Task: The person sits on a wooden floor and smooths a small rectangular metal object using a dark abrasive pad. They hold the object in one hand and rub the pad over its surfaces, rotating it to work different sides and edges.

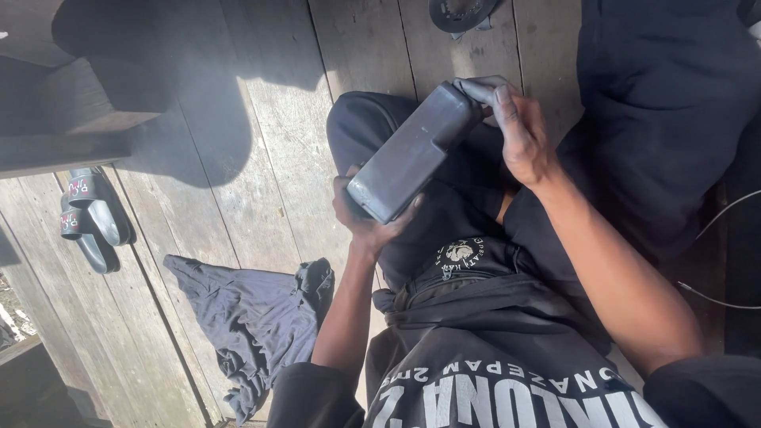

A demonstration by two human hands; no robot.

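You hold a grey rectangular block (pixel 412 154) over your lap, a little above the middle of the view, its long axis tilted so one end points toward 1 o'clock and the other toward 7 o'clock; its upper end has a stepped, darker section. Your left hand (pixel 366 223) cups the lower end from beneath, thumb on the near edge and fingers wrapped under it, so that grip is closed on the block. Your right hand (pixel 515 131) meets the upper end at 1 o'clock, fingers (pixel 485 89) curled over the top corner and dusted grey, a grip closed on the block as well. Beneath the block lie your bent legs in dark trousers (pixel 372 127), and toward 6 o'clock your dark printed shirt (pixel 507 372) fills the lower edge. Everything rests on a weathered wooden plank floor (pixel 269 143), sunlit in the middle. At 8 o'clock from the block a crumpled dark cloth (pixel 246 317) lies on the planks, well apart from your hands. At 9 o'clock, near the left edge, a pair of black slide sandals (pixel 91 218) sits side by side. At 3 o'clock a large dark fabric mass (pixel 666 103) covers the floor, with a thin pale cable (pixel 725 210) beside it. At 12 o'clock a dark round object (pixel 460 14) is cut off by the top edge.
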